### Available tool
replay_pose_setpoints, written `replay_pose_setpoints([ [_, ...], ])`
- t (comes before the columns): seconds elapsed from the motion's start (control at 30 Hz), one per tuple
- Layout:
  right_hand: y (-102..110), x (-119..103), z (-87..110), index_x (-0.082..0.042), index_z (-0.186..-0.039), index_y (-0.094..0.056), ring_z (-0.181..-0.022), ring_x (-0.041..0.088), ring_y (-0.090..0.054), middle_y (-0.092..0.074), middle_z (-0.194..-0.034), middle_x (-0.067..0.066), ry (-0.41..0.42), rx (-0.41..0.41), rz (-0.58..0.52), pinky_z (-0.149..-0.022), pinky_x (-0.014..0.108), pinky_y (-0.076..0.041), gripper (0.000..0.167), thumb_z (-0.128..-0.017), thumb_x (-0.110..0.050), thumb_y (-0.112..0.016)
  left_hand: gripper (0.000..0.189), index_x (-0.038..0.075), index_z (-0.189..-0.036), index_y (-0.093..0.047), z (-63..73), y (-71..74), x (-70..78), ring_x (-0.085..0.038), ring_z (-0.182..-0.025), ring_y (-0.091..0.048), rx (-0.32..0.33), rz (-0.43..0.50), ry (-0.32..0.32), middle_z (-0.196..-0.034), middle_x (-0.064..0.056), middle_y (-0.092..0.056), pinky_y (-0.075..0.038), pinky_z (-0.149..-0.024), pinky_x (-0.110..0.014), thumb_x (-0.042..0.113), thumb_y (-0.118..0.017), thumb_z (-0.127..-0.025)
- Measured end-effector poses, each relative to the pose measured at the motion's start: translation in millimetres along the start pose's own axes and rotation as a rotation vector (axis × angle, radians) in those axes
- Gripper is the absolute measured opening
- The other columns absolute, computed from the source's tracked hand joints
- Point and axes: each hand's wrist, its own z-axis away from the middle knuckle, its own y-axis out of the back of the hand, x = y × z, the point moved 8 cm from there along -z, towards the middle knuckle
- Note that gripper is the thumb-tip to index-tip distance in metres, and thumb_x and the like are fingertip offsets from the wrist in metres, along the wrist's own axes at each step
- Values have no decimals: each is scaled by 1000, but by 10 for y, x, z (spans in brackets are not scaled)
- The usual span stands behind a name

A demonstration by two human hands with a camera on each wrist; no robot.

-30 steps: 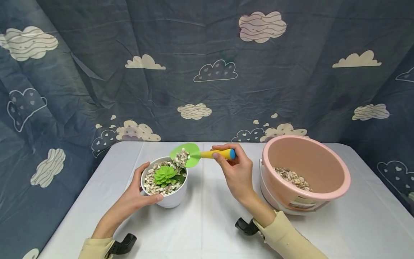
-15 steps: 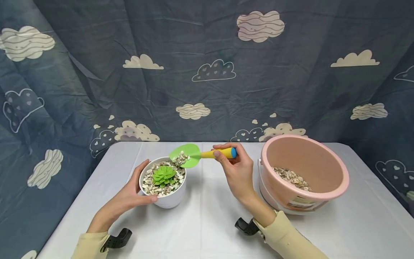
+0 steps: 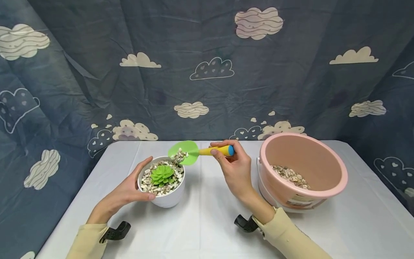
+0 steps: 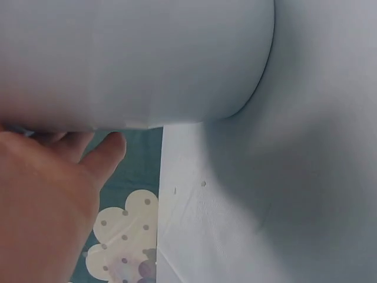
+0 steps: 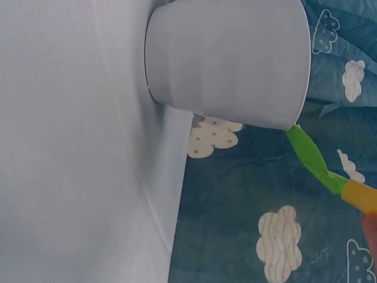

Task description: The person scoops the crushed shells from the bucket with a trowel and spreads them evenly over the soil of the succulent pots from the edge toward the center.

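Note:
A white plant pot (image 3: 169, 199) stands upright on the table, filled with pale pebbles around a green succulent (image 3: 162, 175). My left hand (image 3: 124, 192) holds the pot's left side, thumb at the front and fingers toward the back; the left wrist view shows this hand (image 4: 47, 200) against the pot wall (image 4: 159, 65). In my right hand (image 3: 237, 169) is a toy garden trowel, gripped by its yellow handle (image 3: 210, 151) with a blue end. Its green blade (image 3: 191, 154) tilts over the pot's back right rim and carries a few pebbles (image 3: 179, 155). The blade meets the rim in the right wrist view.
A large pink bucket (image 3: 304, 160) stands to the right, close to my right forearm, with pebbles (image 3: 291, 176) at its bottom. White cloth covers the table (image 3: 200, 230). A dark cloud-patterned curtain (image 3: 207, 90) hangs behind it.
Pebbles have slid off the trowel blade into the pot, so fewer lie on it now. My left thumb has shifted slightly left along the pot. The trowel stays over the rim.

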Motion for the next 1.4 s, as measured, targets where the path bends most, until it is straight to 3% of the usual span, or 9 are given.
replay_pose_setpoints([
  [0.17,-38,-145,-2,10,-108,-57,-95,29,-67,-68,-107,22,24,-9,8,-80,28,-55,23,-88,5,-68,112,22,-158,-16,25,-14,6,-37,-135,-30,69,-50,-14,-155,-17,-20,-28,-105,-53,13,-86,-70],
  [0.43,-29,55,32,-2,-112,-60,-98,22,-67,-70,-112,4,54,-19,26,-82,34,-56,26,-88,-1,-70,116,19,-158,-13,75,-56,33,-38,-140,-21,124,-103,2,-158,-17,-17,-19,-108,-62,16,-87,-69],
  [0.63,-46,22,31,2,-111,-59,-99,23,-66,-70,-111,8,44,-14,45,-82,31,-55,27,-87,4,-69,116,21,-158,-11,105,-59,29,-38,-140,-21,145,-114,28,-159,-19,-14,-22,-108,-61,18,-87,-71],
  [0.83,-20,-93,4,10,-107,-58,-93,32,-68,-68,-107,21,0,33,2,-78,30,-56,24,-87,5,-69,115,22,-158,-10,114,-68,10,-38,-138,-23,165,-80,25,-158,-19,-13,-24,-108,-56,17,-86,-72],
  [0.97,15,30,6,8,-108,-59,-93,31,-69,-68,-107,20,-32,43,-31,-78,31,-56,24,-87,3,-70,114,22,-158,-10,122,-66,-3,-37,-137,-26,171,-70,26,-157,-19,-15,-27,-107,-55,16,-85,-72],
  [1.07,32,93,12,3,-109,-61,-93,26,-69,-70,-108,13,-22,28,-17,-78,31,-56,24,-88,-1,-71,113,23,-158,-9,120,-66,1,-38,-137,-26,153,-55,15,-157,-19,-14,-29,-106,-52,16,-84,-74],
  [1.17,40,67,24,-1,-109,-61,-92,24,-69,-71,-108,6,-6,8,8,-77,32,-57,23,-88,-2,-71,110,23,-159,-9,114,-62,15,-38,-140,-21,106,-14,-12,-159,-17,-10,-32,-105,-39,14,-82,-77],
  [1.3,44,2,41,2,-108,-61,-89,22,-68,-71,-106,9,-22,-4,21,-76,28,-56,23,-88,1,-70,106,21,-159,-9,115,-45,25,-37,-145,-8,17,50,-53,-162,-14,-2,-31,-101,-18,9,-79,-79],
  [1.4,38,-109,40,6,-107,-59,-87,21,-68,-70,-106,14,-36,-10,24,-75,27,-56,22,-87,4,-70,107,21,-159,-7,114,-20,28,-36,-145,-6,-39,76,-78,-162,-13,0,-29,-99,-12,6,-78,-80],
])
